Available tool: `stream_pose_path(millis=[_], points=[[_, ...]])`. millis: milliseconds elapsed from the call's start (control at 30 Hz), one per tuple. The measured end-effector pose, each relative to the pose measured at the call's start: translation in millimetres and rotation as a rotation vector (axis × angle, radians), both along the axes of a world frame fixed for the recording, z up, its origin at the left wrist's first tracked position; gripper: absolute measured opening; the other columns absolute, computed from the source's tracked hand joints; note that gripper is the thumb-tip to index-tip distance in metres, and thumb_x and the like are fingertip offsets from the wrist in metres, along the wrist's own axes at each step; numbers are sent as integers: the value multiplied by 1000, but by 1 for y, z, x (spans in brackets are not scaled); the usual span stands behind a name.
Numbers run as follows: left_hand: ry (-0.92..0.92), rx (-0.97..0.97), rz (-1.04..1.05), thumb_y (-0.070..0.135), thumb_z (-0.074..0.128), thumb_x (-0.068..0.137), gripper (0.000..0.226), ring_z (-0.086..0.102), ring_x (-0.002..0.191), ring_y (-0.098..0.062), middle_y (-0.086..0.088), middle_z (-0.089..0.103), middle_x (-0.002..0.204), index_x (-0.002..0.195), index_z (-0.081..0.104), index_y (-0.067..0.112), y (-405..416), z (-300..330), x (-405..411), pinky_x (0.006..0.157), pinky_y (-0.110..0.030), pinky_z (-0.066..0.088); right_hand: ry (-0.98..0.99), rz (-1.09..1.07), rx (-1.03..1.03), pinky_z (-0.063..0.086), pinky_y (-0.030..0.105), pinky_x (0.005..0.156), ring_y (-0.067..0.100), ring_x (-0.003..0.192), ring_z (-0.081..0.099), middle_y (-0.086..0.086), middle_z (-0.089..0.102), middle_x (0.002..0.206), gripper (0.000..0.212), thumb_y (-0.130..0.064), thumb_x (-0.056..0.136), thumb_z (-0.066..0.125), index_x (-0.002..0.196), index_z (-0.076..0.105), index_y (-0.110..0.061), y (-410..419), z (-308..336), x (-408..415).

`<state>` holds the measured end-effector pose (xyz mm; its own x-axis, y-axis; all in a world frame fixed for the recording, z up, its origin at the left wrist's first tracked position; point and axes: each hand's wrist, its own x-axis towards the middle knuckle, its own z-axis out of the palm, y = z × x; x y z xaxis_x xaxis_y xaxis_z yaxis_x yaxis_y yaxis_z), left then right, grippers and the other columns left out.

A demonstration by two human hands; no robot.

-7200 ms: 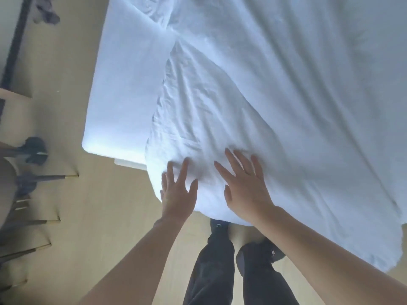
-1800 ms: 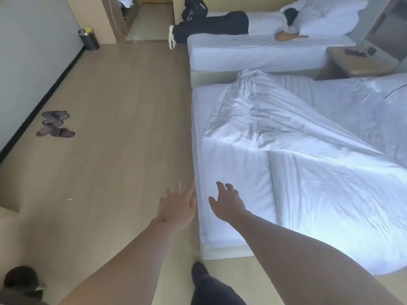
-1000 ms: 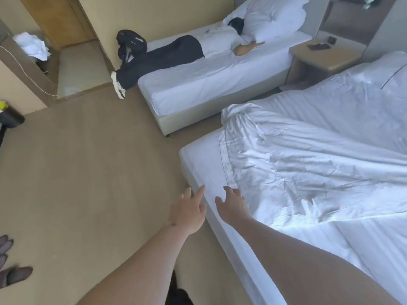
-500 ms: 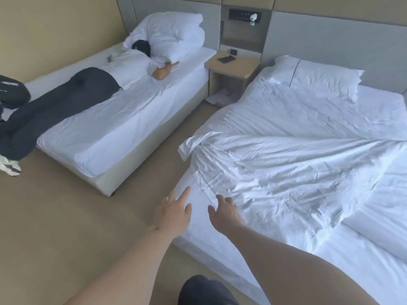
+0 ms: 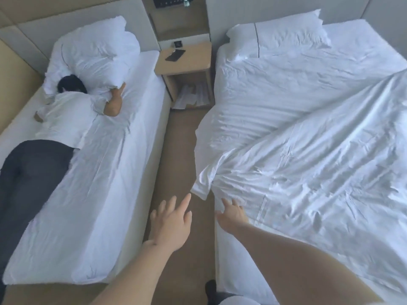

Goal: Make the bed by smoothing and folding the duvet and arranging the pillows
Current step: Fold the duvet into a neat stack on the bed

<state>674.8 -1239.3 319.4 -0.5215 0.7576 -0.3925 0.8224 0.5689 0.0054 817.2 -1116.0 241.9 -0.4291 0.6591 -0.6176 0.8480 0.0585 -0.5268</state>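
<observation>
Duvet (image 5: 308, 164) lies rumpled across the right bed, soft and light; I'd pinch its near-left corner. My left hand (image 5: 170, 219) and right hand (image 5: 232, 213) are spread, holding nothing.

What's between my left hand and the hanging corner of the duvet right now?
Nothing: in the head view only bare brown floor shows between the open left hand and the duvet corner drooping off the bed edge. The right hand is already at the duvet's edge.
</observation>
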Motion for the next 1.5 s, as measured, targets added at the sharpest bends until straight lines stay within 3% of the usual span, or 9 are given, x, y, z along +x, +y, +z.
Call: stream_pose_path(millis=[133, 233, 467, 833, 1000, 1100, 1233, 1333, 1500], points=[[-72, -35, -83, 47, 22, 105, 54, 31, 144, -27, -1, 26, 164, 158, 10, 45, 60, -4, -72, 112, -46, 33, 92, -233, -22, 42, 48, 105, 32, 133, 42, 4, 33, 152, 51, -42, 97, 39, 146, 39, -28, 24, 10, -58], [-174, -28, -257, 45, 23, 106, 54, 33, 142, -25, -1, 29, 161, 158, 12, 44, 122, -21, -89, 109, -42, 35, 128, -463, -23, 42, 42, 103, 28, 132, 46, 2, 34, 152, 56, -39, 98, 40, 152, 33, -29, 46, 5, -79], [-344, -95, -749, 49, 24, 106, 55, 31, 145, -27, -1, 23, 164, 158, 7, 46, 233, -57, -103, 114, -45, 33, -17, -939, -92, 41, 38, 101, 26, 130, 50, 7, 35, 153, 58, -36, 102, 40, 157, 24, -29, 61, -29, -97], [-367, -271, -1239, 47, 27, 106, 56, 26, 147, -26, -1, 18, 166, 158, 7, 45, 339, -95, 15, 115, -47, 32, -28, -1587, -23, 43, 40, 103, 25, 131, 48, 6, 31, 153, 61, -43, 102, 40, 158, 15, -35, 79, -45, 9], [-389, -290, -1318, 48, 32, 105, 59, 18, 149, -28, -4, 15, 165, 157, 4, 48, 405, -142, 118, 112, -50, 35, -89, -1694, 13, 41, 39, 106, 24, 137, 41, 5, 33, 153, 61, -41, 103, 42, 158, 17, -35, 107, -93, 106], [-268, -235, -1411, 59, 38, 101, 70, 3, 153, -32, -3, 3, 168, 156, -4, 51, 450, -190, 198, 112, -61, 32, -173, -1675, 44, 37, 42, 110, 23, 141, 33, 1, 29, 156, 63, -40, 101, 45, 157, 18, -36, 136, -128, 176], [-123, -274, -1685, 83, 60, 74, 119, -26, 150, -41, -1, -34, 162, 143, -33, 56, 468, -258, 293, 110, -76, 15, -381, -1598, 144, 31, 47, 113, 29, 146, 18, 2, 17, 163, 69, -43, 98, 52, 157, 16, -40, 175, -173, 275], [-77, -343, -1862, 84, 72, 57, 140, -35, 145, -44, 0, -45, 156, 140, -38, 57, 464, -307, 355, 108, -82, 6, -530, -1500, 92, 25, 59, 113, 28, 151, 0, -1, -2, 167, 84, -55, 90, 62, 156, 10, -47, 189, -206, 345], [-96, -414, -1767, 81, 80, 43, 152, -47, 135, -48, 0, -54, 150, 137, -37, 60, 458, -382, 418, 99, -88, -5, -558, -1513, -73, 7, 75, 111, 29, 152, -17, -5, -21, 165, 128, -77, 57, 76, 151, -9, -56, 190, -260, 430]])
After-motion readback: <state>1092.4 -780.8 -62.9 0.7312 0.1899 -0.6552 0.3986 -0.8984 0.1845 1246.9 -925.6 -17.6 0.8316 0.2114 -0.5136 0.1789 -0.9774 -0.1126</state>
